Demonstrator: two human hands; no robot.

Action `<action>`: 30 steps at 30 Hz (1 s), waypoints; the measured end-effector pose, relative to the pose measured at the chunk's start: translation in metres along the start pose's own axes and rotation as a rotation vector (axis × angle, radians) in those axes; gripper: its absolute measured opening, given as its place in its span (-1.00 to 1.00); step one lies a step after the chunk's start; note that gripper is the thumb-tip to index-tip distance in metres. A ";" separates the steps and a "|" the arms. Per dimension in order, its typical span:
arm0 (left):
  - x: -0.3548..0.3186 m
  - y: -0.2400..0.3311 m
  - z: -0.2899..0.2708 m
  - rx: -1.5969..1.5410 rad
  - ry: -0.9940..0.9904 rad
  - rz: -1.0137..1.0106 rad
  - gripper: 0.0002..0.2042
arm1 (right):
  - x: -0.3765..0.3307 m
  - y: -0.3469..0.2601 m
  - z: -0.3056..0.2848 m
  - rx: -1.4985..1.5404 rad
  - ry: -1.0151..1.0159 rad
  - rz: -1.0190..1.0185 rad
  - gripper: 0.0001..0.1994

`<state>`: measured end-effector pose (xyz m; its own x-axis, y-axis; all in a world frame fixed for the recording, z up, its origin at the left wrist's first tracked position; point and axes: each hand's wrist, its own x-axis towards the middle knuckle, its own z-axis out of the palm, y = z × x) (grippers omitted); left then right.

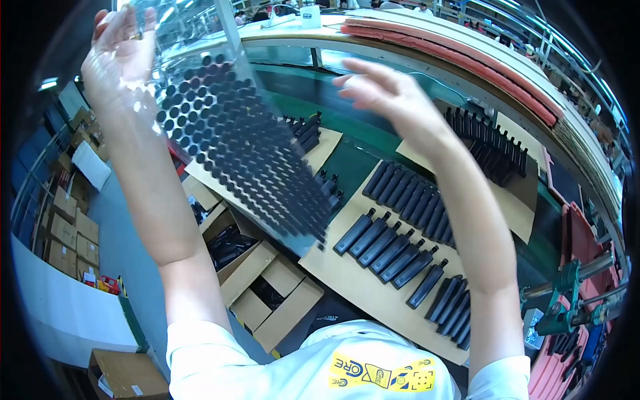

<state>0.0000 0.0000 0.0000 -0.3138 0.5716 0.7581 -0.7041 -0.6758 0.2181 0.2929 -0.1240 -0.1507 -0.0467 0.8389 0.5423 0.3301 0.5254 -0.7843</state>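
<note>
My left hand [123, 50] is raised at the upper left, its fingers bent at the top edge of a clear plastic sheet. The clear plastic sheet [257, 150] hangs tilted over the worktable and carries dense rows of small black round pieces. Light glints off the plastic across my left wrist. My right hand [380, 90], somewhat blurred, is held up over the table with fingers stretched out and nothing in them. Beneath it, rows of long black handle-like parts [383, 250] lie on a cardboard sheet [333, 270]. The far side of the hanging sheet hides some of these parts.
More upright black parts [487, 143] stand on cardboard at the right. Open cardboard boxes [280, 300] with black pieces sit below the table's left edge. A green metal clamp [560, 303] juts in at the right. Long red strips [453, 60] lie on the raised shelf behind.
</note>
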 end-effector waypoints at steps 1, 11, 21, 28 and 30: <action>-0.011 0.004 0.011 -0.080 0.016 -0.069 -0.77 | -0.006 -0.012 0.020 -0.035 0.000 -0.005 -0.04; -0.082 0.006 0.014 -0.443 -0.104 -0.419 -0.73 | -0.098 -0.049 0.116 0.616 -0.145 0.101 -0.33; -0.163 0.023 -0.020 -0.402 -0.315 -0.476 -0.72 | -0.168 -0.038 0.135 0.649 -0.158 0.202 -0.86; -0.215 0.033 -0.077 -0.048 -0.318 -0.495 -0.64 | -0.200 -0.035 0.129 0.609 -0.004 0.173 -0.85; -0.227 0.043 -0.092 0.076 -0.358 -0.532 -0.59 | -0.206 -0.037 0.127 0.621 0.027 0.164 -0.85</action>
<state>-0.0176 -0.1157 -0.2195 0.3072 0.6557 0.6897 -0.6534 -0.3816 0.6538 0.1702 -0.2981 -0.2716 -0.0153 0.9157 0.4015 -0.2766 0.3820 -0.8818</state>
